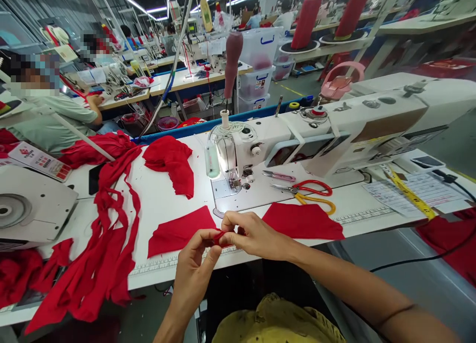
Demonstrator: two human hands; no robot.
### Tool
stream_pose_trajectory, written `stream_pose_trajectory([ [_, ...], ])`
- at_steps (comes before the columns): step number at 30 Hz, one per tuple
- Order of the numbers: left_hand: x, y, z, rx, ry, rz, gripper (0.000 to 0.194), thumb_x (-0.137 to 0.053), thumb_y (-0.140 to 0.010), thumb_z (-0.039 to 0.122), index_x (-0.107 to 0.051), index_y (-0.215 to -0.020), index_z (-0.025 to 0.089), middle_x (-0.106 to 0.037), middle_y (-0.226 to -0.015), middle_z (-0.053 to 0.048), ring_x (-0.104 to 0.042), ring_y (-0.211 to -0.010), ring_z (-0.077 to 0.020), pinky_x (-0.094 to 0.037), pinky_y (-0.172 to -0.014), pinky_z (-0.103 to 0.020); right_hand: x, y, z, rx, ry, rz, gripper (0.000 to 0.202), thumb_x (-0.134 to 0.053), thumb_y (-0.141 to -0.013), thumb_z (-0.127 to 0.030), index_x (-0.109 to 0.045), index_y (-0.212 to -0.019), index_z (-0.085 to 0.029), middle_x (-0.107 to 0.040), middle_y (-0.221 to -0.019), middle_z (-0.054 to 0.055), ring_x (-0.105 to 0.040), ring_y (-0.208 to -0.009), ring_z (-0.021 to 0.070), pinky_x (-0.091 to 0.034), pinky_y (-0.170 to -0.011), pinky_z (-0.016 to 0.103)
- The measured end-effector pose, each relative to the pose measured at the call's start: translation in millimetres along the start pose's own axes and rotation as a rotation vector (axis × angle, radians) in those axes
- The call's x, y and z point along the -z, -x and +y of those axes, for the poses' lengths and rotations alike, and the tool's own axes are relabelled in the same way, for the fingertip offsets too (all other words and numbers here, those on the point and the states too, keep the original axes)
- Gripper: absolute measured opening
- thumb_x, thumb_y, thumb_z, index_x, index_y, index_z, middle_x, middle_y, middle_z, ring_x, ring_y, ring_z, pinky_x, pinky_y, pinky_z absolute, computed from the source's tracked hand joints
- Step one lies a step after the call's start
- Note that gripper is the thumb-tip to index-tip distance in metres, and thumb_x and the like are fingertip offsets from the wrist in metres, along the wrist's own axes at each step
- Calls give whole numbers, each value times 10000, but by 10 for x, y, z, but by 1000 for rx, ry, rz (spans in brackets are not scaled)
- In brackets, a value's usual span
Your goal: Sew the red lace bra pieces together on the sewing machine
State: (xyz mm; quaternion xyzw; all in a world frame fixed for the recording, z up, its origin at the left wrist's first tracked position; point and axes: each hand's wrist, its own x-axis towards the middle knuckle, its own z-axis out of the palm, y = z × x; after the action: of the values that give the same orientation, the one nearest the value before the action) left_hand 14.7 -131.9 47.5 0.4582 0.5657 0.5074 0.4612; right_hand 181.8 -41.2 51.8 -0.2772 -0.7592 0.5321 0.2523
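Both hands meet at the table's front edge, just in front of the sewing machine (256,140). My left hand (197,261) pinches a small bunch of red fabric (222,238) between thumb and fingers. From the right, my right hand (253,234) grips the same bunch, fingers curled over it. A flat red fabric piece (182,231) lies left of the hands, and another red panel (303,221) lies right of them; whether either joins the held bunch is hidden by my fingers. Scissors (312,190) with red and yellow handles and small thread snips (278,176) rest on the machine bed.
Long red fabric strips (115,234) hang over the front edge at left, near a crumpled red pile (171,162). At right lie a yellow tape measure (411,194) and papers (390,197). A co-worker (48,115) sits at far left. Clear bins (260,55) stand behind.
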Motion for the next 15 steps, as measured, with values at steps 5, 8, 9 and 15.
stream_pose_trajectory([
  [5, -31, -11, -96, 47, 57, 145, 275, -729, -825, 456, -677, -887, 193, -685, -869, -32, -650, -841, -171, -544, -771, -266, -48, -28, 19, 29, -25, -8, 82, -572, -926, -236, -597, -869, -183, -605, -760, -24, -522, -666, 99, -411, -589, 213],
  [8, -32, -18, -127, 55, 55, 154, 281, -721, -831, 462, -680, -903, 194, -686, -886, -33, -644, -849, -166, -537, -761, -252, -52, -16, 44, 27, -1, 16, 112, -571, -934, -255, -625, -870, -181, -625, -775, -14, -532, -672, 102, -419, -589, 214],
  [9, -36, -17, -128, 61, 52, 151, 288, -722, -829, 466, -685, -915, 194, -690, -895, -37, -648, -862, -170, -538, -768, -255, -53, -9, 50, 26, 4, 27, 117, -572, -934, -258, -628, -866, -180, -624, -768, -16, -532, -666, 101, -418, -586, 213],
  [15, -112, -1, -97, 76, 82, 186, 287, -775, -775, 443, -705, -889, 190, -697, -887, -32, -657, -863, -175, -545, -801, -280, -84, 25, 57, 22, -15, 88, 110, -586, -913, -243, -623, -831, -180, -638, -761, -18, -548, -662, 99, -415, -580, 210],
])
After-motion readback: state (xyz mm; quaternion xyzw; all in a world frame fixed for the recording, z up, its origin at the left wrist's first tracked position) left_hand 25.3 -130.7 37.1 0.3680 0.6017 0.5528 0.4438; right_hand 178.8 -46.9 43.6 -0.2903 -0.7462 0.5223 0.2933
